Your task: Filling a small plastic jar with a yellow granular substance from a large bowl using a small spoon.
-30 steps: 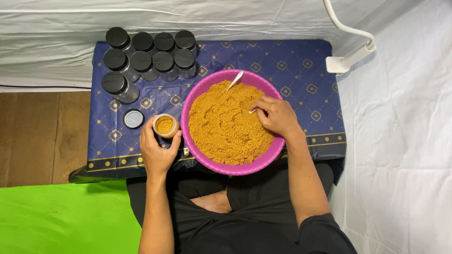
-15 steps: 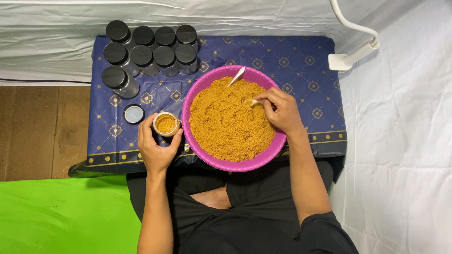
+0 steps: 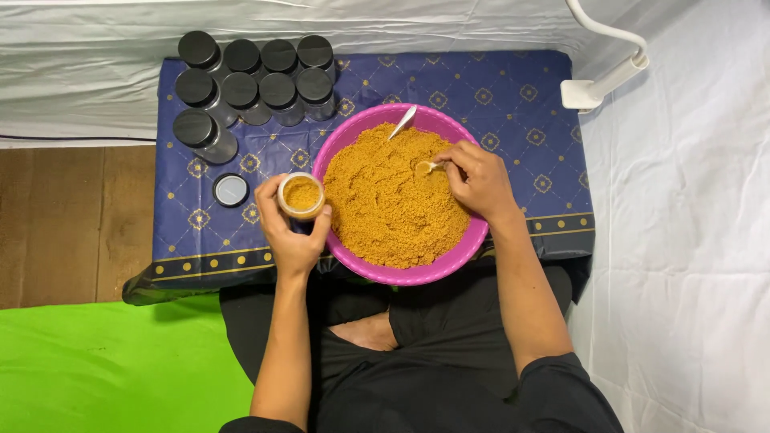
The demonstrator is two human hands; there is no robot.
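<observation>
The left hand (image 3: 290, 232) is wrapped around a small open jar (image 3: 301, 196), fingers and thumb closed about its sides, holding it upright just beside the left rim of the pink bowl (image 3: 401, 274); the jar is nearly full of orange-brown powder; the right hand (image 3: 480, 178) pinches the handle of a small spoon (image 3: 425, 167), whose loaded bowl lies over the powder (image 3: 393, 208) heaped in the bowl, near its upper middle; a second, white spoon (image 3: 403, 122) leans at the far rim, its handle sticking out of the heap; the bowl stands on a dark blue patterned cloth (image 3: 513, 104) over a low table; a loose lid (image 3: 231, 190) lies flat on the cloth just left of the jar, apart from it; nine black-capped jars (image 3: 257, 80) stand grouped at the cloth's far left corner; white sheeting (image 3: 690, 240) lies to the right and behind, and a green mat (image 3: 104, 369) to the near left; the person sits cross-legged in dark clothes.
</observation>
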